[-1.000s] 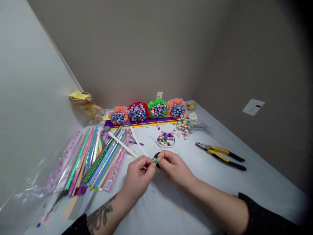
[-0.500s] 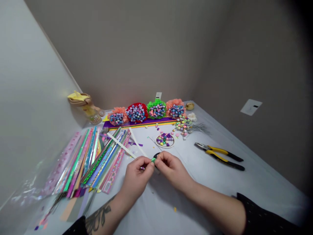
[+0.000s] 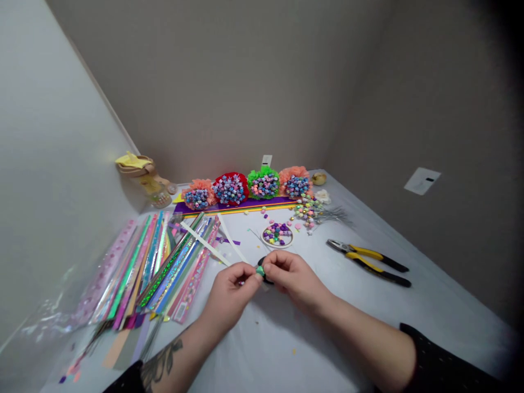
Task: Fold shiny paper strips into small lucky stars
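Between my two hands is a small green folded paper star [image 3: 260,270], held in the air over the white table. My left hand [image 3: 230,289] pinches it from the left with thumb and index finger. On the other side, the thumb and forefinger of my right hand [image 3: 295,277] close on its edge. A black rounded object [image 3: 268,280] shows partly behind the fingers; what it is cannot be made out. Just beyond my hands, a shallow round dish [image 3: 277,235] holds several purple, pink and green paper stars. Pale paper strips [image 3: 204,242] lie beyond my left hand.
Packs of colourful paper strips [image 3: 176,267] cover the left side. Pliers [image 3: 368,262] with yellow-black handles lie at right. Star-filled flowers [image 3: 230,188] line the back near loose stars [image 3: 307,210] and thin wires [image 3: 335,214]. A tan sandal [image 3: 143,174] stands back left.
The green star has turned slightly between my fingertips, showing more of its face. Both hands keep their pinch, and the whole view has shifted a little.
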`<state>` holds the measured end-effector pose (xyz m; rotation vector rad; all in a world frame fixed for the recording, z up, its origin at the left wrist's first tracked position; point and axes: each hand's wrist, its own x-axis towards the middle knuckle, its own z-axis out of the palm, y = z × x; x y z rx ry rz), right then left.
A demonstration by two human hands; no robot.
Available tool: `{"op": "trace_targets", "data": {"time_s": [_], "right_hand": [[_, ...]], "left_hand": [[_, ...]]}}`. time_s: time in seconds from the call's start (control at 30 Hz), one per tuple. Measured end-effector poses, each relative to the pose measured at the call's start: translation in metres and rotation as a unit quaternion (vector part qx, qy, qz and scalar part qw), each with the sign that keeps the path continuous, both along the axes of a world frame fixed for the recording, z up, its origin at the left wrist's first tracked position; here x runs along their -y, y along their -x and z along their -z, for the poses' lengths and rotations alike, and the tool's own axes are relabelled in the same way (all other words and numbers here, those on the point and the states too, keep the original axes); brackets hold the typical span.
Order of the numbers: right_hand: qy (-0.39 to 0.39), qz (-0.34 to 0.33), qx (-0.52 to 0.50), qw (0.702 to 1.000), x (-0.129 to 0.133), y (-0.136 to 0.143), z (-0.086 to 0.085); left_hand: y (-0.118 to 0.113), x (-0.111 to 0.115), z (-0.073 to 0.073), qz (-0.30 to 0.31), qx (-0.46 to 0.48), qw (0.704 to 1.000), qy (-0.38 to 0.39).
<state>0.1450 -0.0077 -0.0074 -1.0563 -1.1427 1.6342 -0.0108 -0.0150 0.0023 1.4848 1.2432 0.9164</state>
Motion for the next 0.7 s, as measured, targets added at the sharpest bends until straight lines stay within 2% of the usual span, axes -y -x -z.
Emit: {"op": "trace_targets", "data": {"time_s": [0.23, 0.33, 0.5, 0.57, 0.7], "right_hand": [[-0.009, 0.009, 0.038, 0.999, 0.000, 0.001, 0.001], [-0.015, 0.019, 0.047, 0.999, 0.001, 0.003, 0.003], [0.000, 0.028, 0.037, 0.999, 0.002, 0.006, 0.003], [0.007, 0.029, 0.035, 0.999, 0.003, 0.007, 0.004], [0.022, 0.003, 0.007, 1.000, 0.003, 0.006, 0.003]], "left_hand": [[0.000, 0.000, 0.000, -0.007, -0.035, 0.998, -0.046], [0.001, 0.002, 0.003, -0.030, -0.060, 0.990, -0.124], [0.004, 0.003, 0.008, -0.002, -0.101, 0.951, -0.291], [0.005, 0.002, 0.009, 0.000, -0.114, 0.940, -0.322], [0.006, 0.001, 0.009, -0.004, -0.124, 0.935, -0.332]]}}
